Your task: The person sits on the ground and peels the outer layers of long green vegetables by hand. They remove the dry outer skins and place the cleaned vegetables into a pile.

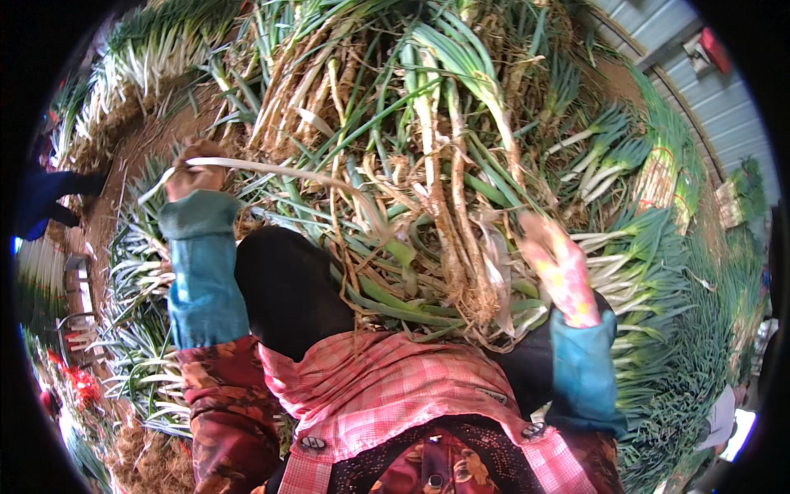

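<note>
My left hand (196, 170), in a worn brownish glove, grips a green onion with a long pale stalk (265, 165). The stalk reaches right across the pile, and its far end is blurred. My right hand (552, 259), in a pink patterned glove and blurred, is above the right side of the pile with its fingers apart; I see nothing held in it. Between my hands lie untrimmed green onions (453, 228) with brown skins and matted roots. Loose peeled leaves (395, 302) cover the ground before my knees.
Cleaned green onions lie in rows at my right (642, 272) and left (145, 278). Tied bundles (657, 176) stand farther right by a corrugated metal wall (722, 105). More onions (148, 68) stand at the far left. A person's dark-clothed legs (52, 194) show at the left edge.
</note>
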A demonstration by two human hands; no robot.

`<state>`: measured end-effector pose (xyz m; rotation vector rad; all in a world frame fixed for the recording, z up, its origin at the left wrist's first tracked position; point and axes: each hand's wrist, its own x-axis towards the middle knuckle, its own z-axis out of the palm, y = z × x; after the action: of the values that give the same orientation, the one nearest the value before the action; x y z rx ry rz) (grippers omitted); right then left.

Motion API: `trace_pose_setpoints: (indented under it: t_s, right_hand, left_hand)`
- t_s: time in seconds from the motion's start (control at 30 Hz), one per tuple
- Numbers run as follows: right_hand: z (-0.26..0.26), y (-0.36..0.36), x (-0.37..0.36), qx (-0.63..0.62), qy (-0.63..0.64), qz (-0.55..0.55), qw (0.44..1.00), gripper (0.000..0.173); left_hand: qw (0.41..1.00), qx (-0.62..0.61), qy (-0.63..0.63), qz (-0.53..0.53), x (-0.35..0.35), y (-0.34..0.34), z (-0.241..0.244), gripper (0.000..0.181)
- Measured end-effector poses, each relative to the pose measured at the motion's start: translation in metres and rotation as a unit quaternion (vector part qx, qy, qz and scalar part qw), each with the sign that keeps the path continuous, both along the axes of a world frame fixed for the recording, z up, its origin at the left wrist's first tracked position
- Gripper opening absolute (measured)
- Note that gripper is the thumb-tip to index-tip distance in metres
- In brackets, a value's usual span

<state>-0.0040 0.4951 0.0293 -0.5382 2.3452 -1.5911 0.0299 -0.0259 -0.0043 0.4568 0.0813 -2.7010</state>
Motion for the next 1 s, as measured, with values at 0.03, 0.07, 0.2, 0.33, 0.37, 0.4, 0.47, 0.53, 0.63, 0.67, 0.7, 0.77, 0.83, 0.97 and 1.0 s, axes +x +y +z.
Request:
trace_pose_setpoints:
  t_s: [0.03,0.07,0.2,0.33,0.37,0.4,0.47,0.53,0.63,0.67,0.7,0.77,0.83,0.97,1.0]
  right_hand:
    - [0.006,-0.029,0.001,-0.122,0.017,0.016,0.992,0.051]
    - [0.013,-0.051,-0.003,-0.126,0.098,0.072,0.985,0.055]
    - [0.013,-0.087,-0.009,0.121,0.312,0.022,0.942,0.036]
    - [0.004,-0.031,-0.009,0.236,0.323,-0.028,0.916,0.02]
    - [0.006,-0.01,-0.01,0.186,0.201,-0.045,0.961,0.016]
    - [-0.001,0.019,-0.014,0.121,0.161,-0.092,0.975,0.015]
    - [0.017,0.076,-0.017,-0.01,0.021,-0.267,0.963,0.013]
    - [0.002,0.142,-0.024,-0.092,0.027,-0.427,0.899,0.016]
    - [-0.07,0.252,-0.025,-0.231,-0.162,-0.521,0.805,0.04]
    - [-0.115,0.282,-0.02,-0.284,-0.209,-0.528,0.772,0.05]
    - [-0.11,0.25,-0.011,-0.183,-0.303,-0.566,0.744,0.056]
    - [-0.128,0.245,0.006,0.01,-0.338,-0.477,0.811,0.053]
    - [-0.145,0.245,0.008,0.231,-0.284,-0.326,0.872,0.05]
    - [-0.136,0.252,-0.015,0.272,-0.217,-0.23,0.909,0.044]
    - [-0.131,0.249,-0.029,0.216,-0.214,-0.232,0.924,0.043]
  left_hand:
    - [0.998,0.001,0.031,-0.058,-0.003,0.028,-0.001,0.008]
    - [0.999,-0.015,0.018,-0.034,-0.01,0.055,0.004,0.009]
    - [0.993,0.069,0.041,-0.09,-0.03,0.132,0.013,0.016]
    - [0.997,0.022,-0.02,-0.069,-0.035,0.148,0.009,0.033]
    - [0.997,-0.041,-0.042,-0.056,-0.033,0.139,0.003,0.035]
    - [0.988,-0.114,-0.082,-0.066,-0.037,0.147,0.014,0.036]
    - [0.925,-0.337,-0.131,-0.119,-0.039,0.183,0.048,0.038]
    - [0.902,-0.364,0.037,-0.229,-0.037,0.199,0.068,0.035]
    - [0.827,-0.436,0.116,-0.334,-0.045,0.213,0.079,0.037]
    - [0.82,-0.455,0.08,-0.338,-0.05,0.216,0.076,0.036]
    - [0.81,-0.479,0.028,-0.335,-0.05,0.213,0.069,0.035]
    - [0.803,-0.48,-0.028,-0.351,-0.063,0.211,0.047,0.03]
    - [0.794,-0.483,-0.015,-0.37,-0.068,0.201,0.036,0.031]
    - [0.78,-0.51,-0.103,-0.349,-0.078,0.183,0.012,0.032]
    - [0.785,-0.503,-0.131,-0.338,-0.08,0.181,0.006,0.03]
